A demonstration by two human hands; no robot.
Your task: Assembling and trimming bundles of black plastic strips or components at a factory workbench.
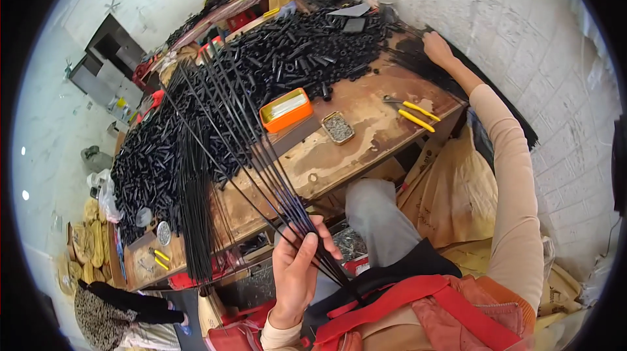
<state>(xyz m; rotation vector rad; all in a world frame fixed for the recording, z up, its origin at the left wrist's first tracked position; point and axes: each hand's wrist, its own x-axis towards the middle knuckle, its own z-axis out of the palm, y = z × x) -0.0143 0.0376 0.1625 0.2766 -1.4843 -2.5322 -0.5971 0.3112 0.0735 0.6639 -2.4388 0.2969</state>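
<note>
My left hand [299, 266] is closed around a fanned bundle of thin black rods [271, 178], held tilted in front of my body. The rods' upper ends spread out over the table. Stretched far out to the right, my right hand [437, 49] is at a pile of long thin black rods [418, 60] by the wall. Its fingers look curled; what they hold, if anything, is too small to make out. Another thick bunch of black rods [194, 214] hangs over the table's front edge, left of the bundle.
A heap of short black tubes [294, 57] covers much of the wooden table [366, 135]. Toward its front are an orange box [287, 110], a small tray of metal bits [337, 127] and yellow-handled pliers [413, 113]. Another person [111, 312] is at the lower left.
</note>
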